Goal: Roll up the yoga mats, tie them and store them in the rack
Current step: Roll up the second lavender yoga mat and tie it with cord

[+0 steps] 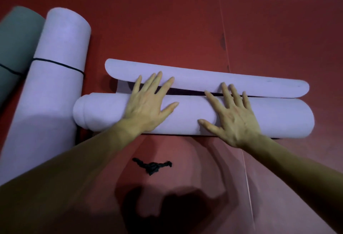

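Exercise or yoga studio, red padded floor (185, 20) in seamed panels, rolled mats (55, 77) lying on it

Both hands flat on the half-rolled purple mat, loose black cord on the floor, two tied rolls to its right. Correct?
No. Head view: the tied purple roll and grey roll lie to its left, not right. Rest holds: left hand and right hand flat on the purple mat, black cord on the floor.

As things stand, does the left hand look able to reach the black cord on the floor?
Probably yes. The black cord lies uncovered on the floor, just nearer the person than the left hand, which rests flat on the half-rolled mat and holds nothing.
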